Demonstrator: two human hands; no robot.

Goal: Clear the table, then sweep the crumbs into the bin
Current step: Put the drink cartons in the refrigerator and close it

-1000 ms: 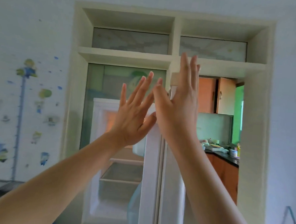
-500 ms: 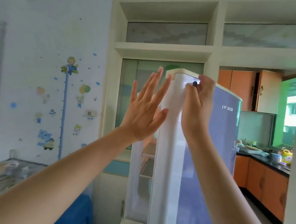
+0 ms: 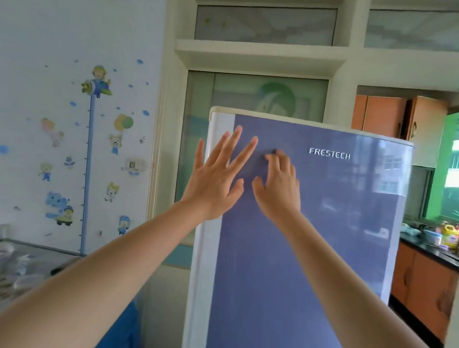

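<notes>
Two hands, left (image 3: 217, 178) splayed, right (image 3: 278, 181) loosely bent, flat against one fridge door (image 3: 298, 257).

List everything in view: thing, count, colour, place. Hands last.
fridge door: one, blue with white edge, centre, marked FRESTECH
height chart: one, blue, left wall, among cartoon stickers
wall switch: one, white, left wall
table: one, cluttered, lower left
cabinets: orange, upper right and below the counter
counter: one, black, right
yellow bottle: one, on the counter
left hand: fingers spread, at the door's left edge
right hand: fingers bent, on the door
</notes>
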